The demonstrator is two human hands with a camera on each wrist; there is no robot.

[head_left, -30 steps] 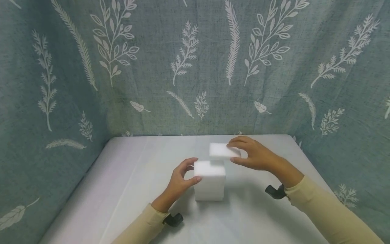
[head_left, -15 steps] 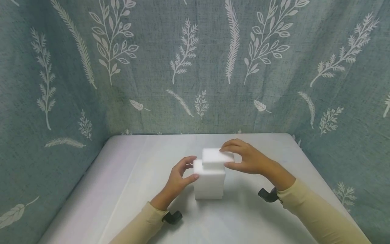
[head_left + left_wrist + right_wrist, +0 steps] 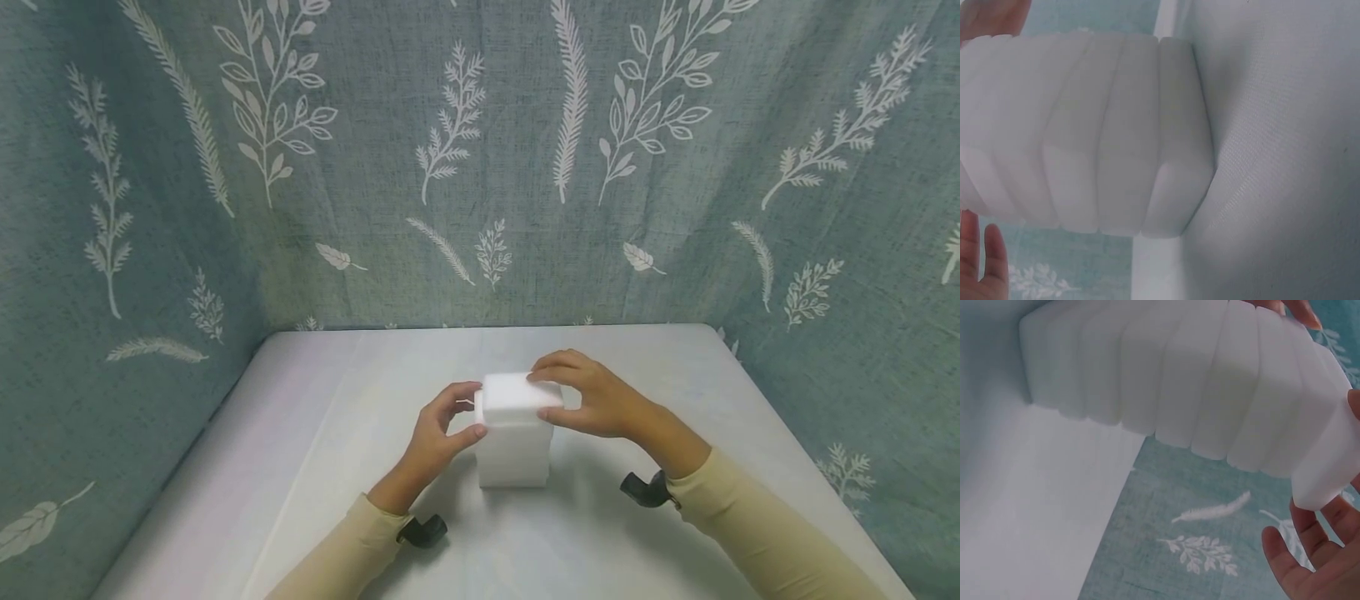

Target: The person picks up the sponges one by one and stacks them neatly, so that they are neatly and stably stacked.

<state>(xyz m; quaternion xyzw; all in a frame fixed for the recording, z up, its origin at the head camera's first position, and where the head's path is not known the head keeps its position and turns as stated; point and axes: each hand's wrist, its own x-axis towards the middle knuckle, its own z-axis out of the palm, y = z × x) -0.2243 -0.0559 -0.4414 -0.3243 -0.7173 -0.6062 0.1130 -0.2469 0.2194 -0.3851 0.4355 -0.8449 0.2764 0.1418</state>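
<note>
Several white, rounded blocks that look like melamine sponges form an upright stack (image 3: 513,460) on the table; the left wrist view shows their seams. My right hand (image 3: 600,398) pinches the top sponge (image 3: 516,397) between thumb and fingers at its right end. That sponge lies over the stack, shifted a little to the right, so a strip of the one below shows at left. In the right wrist view the held sponge (image 3: 1329,456) sits slightly tilted against the stack's end. My left hand (image 3: 435,433) holds the stack's upper left side, thumb in front and fingers behind.
The stack stands on a white-covered table (image 3: 360,500). A grey-green curtain (image 3: 375,167) with white leaf prints hangs behind and on both sides. Dark wrist cameras stick out under both cuffs, the left camera (image 3: 424,532) and the right camera (image 3: 645,490).
My right hand has brought its sponge leftward and down, from behind and right of the stack onto its top. The left hand has stayed at the stack's side.
</note>
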